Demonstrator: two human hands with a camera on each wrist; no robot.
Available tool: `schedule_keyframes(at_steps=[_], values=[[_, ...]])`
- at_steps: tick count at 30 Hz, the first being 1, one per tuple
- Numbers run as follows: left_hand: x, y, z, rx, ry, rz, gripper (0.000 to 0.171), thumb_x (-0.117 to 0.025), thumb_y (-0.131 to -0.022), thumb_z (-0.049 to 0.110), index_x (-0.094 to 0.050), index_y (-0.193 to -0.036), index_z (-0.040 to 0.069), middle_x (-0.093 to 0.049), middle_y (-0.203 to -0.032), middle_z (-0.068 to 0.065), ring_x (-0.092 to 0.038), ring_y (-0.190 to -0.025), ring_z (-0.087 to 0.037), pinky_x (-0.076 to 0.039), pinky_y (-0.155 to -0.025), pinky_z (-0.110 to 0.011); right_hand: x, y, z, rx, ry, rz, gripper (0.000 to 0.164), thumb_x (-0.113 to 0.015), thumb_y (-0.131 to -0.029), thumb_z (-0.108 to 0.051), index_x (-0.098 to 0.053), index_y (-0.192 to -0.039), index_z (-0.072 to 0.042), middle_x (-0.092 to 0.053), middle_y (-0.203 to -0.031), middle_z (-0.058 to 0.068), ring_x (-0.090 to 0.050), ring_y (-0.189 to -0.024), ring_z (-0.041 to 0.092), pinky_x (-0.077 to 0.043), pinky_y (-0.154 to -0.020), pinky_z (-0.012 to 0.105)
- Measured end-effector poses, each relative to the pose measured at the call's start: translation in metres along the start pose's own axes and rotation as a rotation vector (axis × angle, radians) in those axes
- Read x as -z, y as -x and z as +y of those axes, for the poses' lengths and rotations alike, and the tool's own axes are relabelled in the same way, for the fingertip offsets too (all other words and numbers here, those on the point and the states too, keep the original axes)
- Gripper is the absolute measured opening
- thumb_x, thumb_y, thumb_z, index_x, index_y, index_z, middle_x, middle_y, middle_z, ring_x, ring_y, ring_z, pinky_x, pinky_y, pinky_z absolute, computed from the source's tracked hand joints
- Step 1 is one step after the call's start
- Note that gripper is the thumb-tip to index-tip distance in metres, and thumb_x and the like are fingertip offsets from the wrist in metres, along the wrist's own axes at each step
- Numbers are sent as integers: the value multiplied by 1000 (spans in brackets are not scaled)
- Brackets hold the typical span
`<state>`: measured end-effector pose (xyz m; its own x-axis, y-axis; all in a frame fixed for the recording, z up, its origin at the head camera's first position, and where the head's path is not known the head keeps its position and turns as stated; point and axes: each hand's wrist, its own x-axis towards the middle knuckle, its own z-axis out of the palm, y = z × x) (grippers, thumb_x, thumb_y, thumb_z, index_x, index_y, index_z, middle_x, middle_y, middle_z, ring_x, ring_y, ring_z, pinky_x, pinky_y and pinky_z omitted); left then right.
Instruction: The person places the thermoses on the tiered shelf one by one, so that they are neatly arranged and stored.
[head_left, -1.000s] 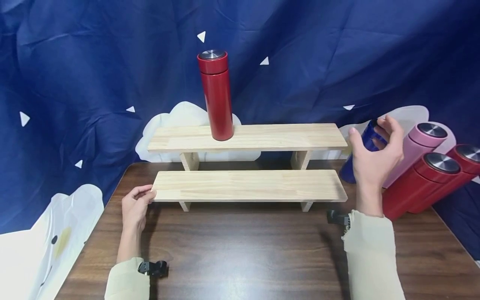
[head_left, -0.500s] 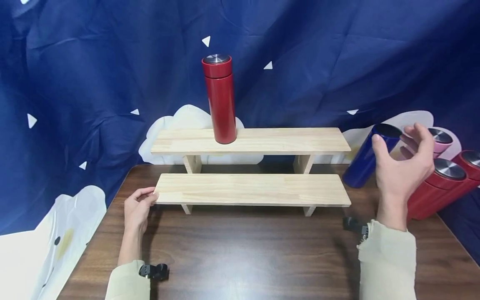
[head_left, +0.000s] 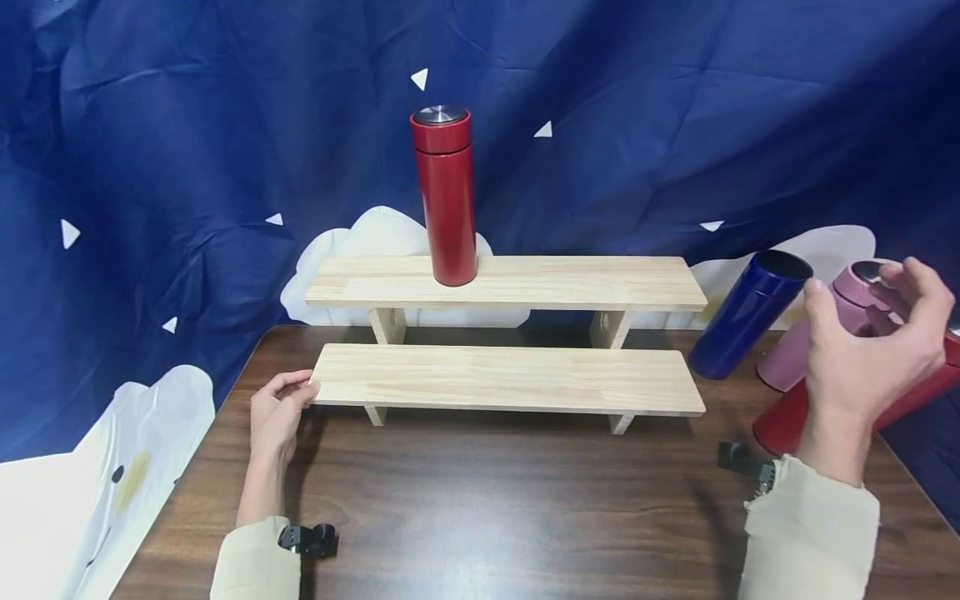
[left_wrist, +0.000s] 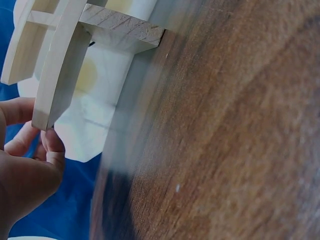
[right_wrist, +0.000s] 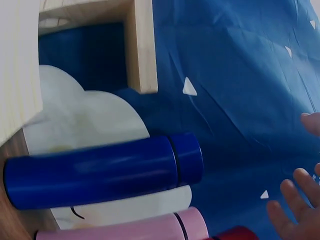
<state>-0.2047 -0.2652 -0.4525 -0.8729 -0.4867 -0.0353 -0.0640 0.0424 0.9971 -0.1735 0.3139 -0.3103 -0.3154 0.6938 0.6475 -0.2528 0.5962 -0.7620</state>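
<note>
My left hand (head_left: 276, 414) pinches the left end of the lower board of a two-tier wooden stand (head_left: 502, 379). In the left wrist view, that hand (left_wrist: 32, 170) has its thumb and fingers on either side of the board's corner (left_wrist: 45, 112). My right hand (head_left: 873, 358) is raised over the bottles at the right, fingers spread and holding nothing. Nearest it are a pink thermos bottle (head_left: 787, 360) and red thermos bottles (head_left: 780, 423), partly hidden behind the hand. A blue thermos bottle (head_left: 738, 321) stands to the hand's left, apart from it.
Another red thermos bottle (head_left: 450, 208) stands upright on the stand's upper board (head_left: 577, 282), left of its middle. The stand rests on a brown wooden table (head_left: 480, 508). A blue curtain (head_left: 262, 125) with white shapes hangs behind the table.
My right hand has moved right, from the blue thermos bottle past the pink one toward the red ones, uncovering the blue bottle. The left hand stays on the board; the view has shifted slightly.
</note>
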Motion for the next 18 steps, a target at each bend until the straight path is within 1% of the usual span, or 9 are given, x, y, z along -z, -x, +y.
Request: schedule_keyframes(at_steps=[5, 7, 9, 14, 18], values=[[0, 0, 1, -5, -11, 6, 28, -72, -86, -6, -67, -113, -11, -62, -80, 5, -56, -68, -6, -47, -61, -17, 8, -4, 0, -81, -5, 21, 62, -82, -80, -21, -58, -137, -16, -62, -128, -8, -57, -119, 9, -41, -103, 19], [1, 0, 0, -8, -14, 4, 28, -72, -86, -6, -67, -113, -11, -63, -79, 6, -56, -68, -5, -48, -61, -17, 10, -6, 1, -128, -10, 35, 62, -81, -81, -20, -57, -137, -16, -60, -130, -9, -55, -121, 8, -37, -104, 18], [1, 0, 0, -6, -10, 7, 28, -73, -86, -6, -67, -113, -10, -63, -79, 6, -57, -68, -6, -48, -61, -17, 12, -7, 4, -148, -16, 41, 61, -80, -82, -20, -56, -138, -16, -60, -130, -9, -53, -122, 8, -36, -104, 18], [2, 0, -1, 4, -3, 16, 26, -72, -85, -7, -68, -111, -9, -63, -79, 5, -57, -67, -6, -49, -61, -18, 17, -9, 8, -218, -60, 57, 60, -82, -80, -17, -58, -135, -17, -59, -132, -6, -51, -124, 9, -34, -106, 16], [1, -1, -1, 0, -6, -3, 29, -71, -86, -6, -67, -114, -11, -63, -79, 5, -57, -69, -6, -49, -62, -17, 21, -8, 7, -295, -38, 80, 58, -82, -80, -18, -60, -133, -19, -57, -134, -6, -51, -124, 9, -33, -106, 16]])
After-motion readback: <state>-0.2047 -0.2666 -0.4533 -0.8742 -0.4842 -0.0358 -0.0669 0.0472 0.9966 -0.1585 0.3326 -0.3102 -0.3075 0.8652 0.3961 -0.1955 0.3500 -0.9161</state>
